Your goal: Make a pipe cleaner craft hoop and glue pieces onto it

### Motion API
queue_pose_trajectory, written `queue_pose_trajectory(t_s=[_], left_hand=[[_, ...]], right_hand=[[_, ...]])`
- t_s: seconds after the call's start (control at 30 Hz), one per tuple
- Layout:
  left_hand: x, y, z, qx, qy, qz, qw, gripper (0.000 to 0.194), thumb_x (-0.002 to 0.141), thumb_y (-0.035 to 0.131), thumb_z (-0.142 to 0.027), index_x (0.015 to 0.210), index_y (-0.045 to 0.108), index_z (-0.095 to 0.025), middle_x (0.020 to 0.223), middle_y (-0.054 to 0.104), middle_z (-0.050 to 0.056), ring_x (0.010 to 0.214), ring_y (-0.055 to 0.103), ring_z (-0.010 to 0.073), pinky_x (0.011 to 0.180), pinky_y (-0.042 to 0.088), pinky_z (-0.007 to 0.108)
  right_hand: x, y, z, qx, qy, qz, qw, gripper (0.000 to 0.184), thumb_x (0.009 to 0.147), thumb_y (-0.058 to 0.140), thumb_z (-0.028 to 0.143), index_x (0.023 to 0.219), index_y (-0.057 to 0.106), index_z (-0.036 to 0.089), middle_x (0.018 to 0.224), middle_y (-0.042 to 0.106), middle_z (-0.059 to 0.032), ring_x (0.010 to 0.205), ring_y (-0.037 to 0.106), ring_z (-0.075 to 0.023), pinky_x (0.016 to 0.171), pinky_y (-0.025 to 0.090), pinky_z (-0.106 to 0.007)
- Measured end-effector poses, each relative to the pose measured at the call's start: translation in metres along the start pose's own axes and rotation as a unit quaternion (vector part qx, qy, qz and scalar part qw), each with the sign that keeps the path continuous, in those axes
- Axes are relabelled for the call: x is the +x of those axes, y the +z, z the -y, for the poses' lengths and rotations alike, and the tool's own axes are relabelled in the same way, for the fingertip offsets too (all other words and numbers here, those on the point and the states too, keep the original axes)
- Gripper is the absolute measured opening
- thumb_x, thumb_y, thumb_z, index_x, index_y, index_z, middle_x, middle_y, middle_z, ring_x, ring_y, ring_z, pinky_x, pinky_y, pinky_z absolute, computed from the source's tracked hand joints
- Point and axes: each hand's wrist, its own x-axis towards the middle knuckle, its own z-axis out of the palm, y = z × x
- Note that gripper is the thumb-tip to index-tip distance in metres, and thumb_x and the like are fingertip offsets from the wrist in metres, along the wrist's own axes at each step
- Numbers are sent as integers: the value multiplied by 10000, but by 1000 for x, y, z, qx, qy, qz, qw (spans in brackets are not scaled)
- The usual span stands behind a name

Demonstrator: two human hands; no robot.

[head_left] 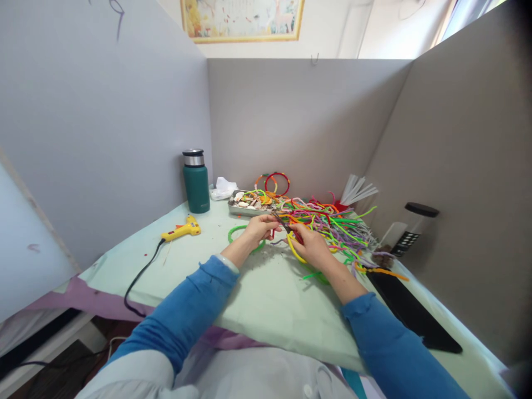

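Note:
Near the middle of the table, my left hand (261,228) is closed in a pinch, with a short red pipe cleaner piece (273,234) showing below the fingertips. My right hand (312,244) grips a pair of scissors (282,222), their dark blades pointing up and left toward the left fingertips. Whether the blades touch the red piece I cannot tell. A yellow ring (294,252) shows beside my right hand and is partly hidden by it. Behind my left wrist lies a green ring (231,233), also partly covered. Small scraps are scattered between the hands.
Loose coloured pipe cleaners (332,221) are heaped at the right, beside a metal tray (249,211) of shell-like pieces. A yellow glue gun (183,230) with a black cord and a green bottle (197,185) stand left. A black flat object (415,310) lies right. Grey panels surround the table.

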Motion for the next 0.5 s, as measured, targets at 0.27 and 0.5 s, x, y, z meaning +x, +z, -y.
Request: queue_pose_trajectory(t_s=[0.27, 0.5], left_hand=[[1, 1, 2, 38, 7, -6, 999, 156, 664, 641, -173, 785, 555, -124, 599, 619, 0, 330, 349, 9, 385, 330, 171], [-1, 4, 2, 52, 13, 14, 998, 152, 657, 638, -179, 775, 579, -104, 613, 629, 21, 371, 415, 30, 401, 374, 182]], right_hand=[[0, -3, 7, -48, 25, 21, 998, 452, 795, 506, 493, 1153, 492, 217, 879, 666, -47, 748, 610, -198, 598, 376, -264], [0, -6, 14, -59, 27, 36, 997, 436, 812, 477, 475, 1154, 480, 205, 1062, 620, -78, 827, 596, -196, 627, 397, -272]])
